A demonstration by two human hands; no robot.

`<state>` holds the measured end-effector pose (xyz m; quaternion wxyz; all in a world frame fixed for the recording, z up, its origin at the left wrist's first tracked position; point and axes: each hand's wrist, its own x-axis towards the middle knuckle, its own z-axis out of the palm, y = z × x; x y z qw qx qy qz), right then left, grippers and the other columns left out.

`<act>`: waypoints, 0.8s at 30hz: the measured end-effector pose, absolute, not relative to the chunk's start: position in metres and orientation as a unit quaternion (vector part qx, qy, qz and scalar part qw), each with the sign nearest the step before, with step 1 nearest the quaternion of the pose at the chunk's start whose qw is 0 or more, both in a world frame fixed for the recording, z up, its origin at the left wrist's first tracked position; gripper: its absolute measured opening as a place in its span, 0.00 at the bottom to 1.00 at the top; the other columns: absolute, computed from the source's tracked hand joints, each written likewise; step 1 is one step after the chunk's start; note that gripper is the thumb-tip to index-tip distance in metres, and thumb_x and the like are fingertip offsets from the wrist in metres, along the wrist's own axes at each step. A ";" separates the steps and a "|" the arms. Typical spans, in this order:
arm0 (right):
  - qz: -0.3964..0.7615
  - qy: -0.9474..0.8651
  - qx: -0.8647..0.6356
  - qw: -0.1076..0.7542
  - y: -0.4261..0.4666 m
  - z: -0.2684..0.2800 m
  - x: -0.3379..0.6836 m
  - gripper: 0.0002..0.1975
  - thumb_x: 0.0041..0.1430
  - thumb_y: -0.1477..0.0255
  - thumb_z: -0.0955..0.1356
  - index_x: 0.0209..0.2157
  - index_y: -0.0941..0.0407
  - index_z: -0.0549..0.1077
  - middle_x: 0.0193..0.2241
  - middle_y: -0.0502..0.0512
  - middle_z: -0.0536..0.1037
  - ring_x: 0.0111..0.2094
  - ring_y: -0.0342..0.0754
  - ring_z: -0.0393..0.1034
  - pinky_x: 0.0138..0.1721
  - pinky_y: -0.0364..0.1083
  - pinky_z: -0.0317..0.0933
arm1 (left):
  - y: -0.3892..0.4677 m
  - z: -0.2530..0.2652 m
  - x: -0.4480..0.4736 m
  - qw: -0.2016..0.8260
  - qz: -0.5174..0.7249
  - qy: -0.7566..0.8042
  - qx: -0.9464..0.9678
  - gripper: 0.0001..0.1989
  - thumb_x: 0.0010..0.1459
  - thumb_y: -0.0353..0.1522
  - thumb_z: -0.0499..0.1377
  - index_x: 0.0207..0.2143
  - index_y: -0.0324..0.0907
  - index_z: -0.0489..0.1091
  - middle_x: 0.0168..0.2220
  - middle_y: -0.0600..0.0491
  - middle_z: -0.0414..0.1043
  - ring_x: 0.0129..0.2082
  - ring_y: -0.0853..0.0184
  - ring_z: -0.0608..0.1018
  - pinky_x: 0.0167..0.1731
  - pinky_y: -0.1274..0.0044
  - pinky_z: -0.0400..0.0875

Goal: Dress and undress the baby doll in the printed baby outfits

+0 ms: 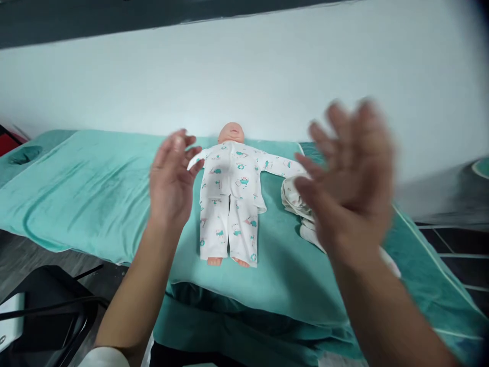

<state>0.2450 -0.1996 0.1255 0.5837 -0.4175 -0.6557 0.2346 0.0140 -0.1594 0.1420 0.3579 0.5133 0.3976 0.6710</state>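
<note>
A baby doll (232,133) lies on its back on the green-covered bed, its head toward the wall. It wears a white long-sleeved top (233,171) and white trousers (217,229), both with small printed figures; its feet stick out at the hems. My left hand (171,178) is raised beside the doll, fingers apart and slightly curled, holding nothing. My right hand (351,178) is up on the other side, blurred by motion, its fingers spread with nothing in them. Behind it, partly hidden, lies a heap of folded pale cloth (293,196).
The green bed cover (84,188) runs far to the left and drapes over the front edge. A white wall (153,86) stands close behind the bed. At the lower left is a black chair (49,306) with a white device (11,321) and a cable.
</note>
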 end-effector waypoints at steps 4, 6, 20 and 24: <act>0.268 -0.629 -0.439 0.583 -0.109 0.076 0.216 0.31 0.63 0.62 0.68 0.65 0.44 0.61 0.70 0.55 0.59 0.69 0.59 0.58 0.63 0.64 0.62 | -0.073 0.077 0.026 0.357 0.608 0.479 0.524 0.12 0.59 0.39 0.63 0.42 0.43 0.77 0.47 0.48 0.80 0.49 0.60 0.81 0.52 0.67 0.75; 0.270 -0.618 -0.481 0.560 -0.064 0.054 0.205 0.28 0.61 0.65 0.67 0.63 0.49 0.64 0.67 0.58 0.65 0.68 0.58 0.60 0.64 0.63 0.60 | -0.038 0.061 0.034 0.329 0.569 0.508 0.557 0.10 0.58 0.36 0.63 0.41 0.41 0.78 0.47 0.48 0.80 0.50 0.60 0.80 0.57 0.65 0.72; 0.279 -0.643 -0.491 0.517 -0.009 0.025 0.206 0.16 0.66 0.65 0.65 0.53 0.48 0.75 0.62 0.53 0.72 0.65 0.54 0.62 0.67 0.60 0.56 | 0.031 0.042 0.049 0.255 0.427 0.467 0.731 0.17 0.67 0.33 0.52 0.51 0.51 0.78 0.56 0.52 0.74 0.61 0.62 0.72 0.66 0.65 0.62; 0.272 -0.645 -0.503 0.507 -0.008 0.026 0.205 0.16 0.66 0.65 0.64 0.53 0.48 0.75 0.64 0.54 0.70 0.66 0.54 0.61 0.68 0.61 0.55 | 0.028 0.043 0.049 0.232 0.426 0.470 0.738 0.18 0.67 0.31 0.51 0.52 0.50 0.77 0.58 0.50 0.72 0.62 0.62 0.72 0.65 0.65 0.63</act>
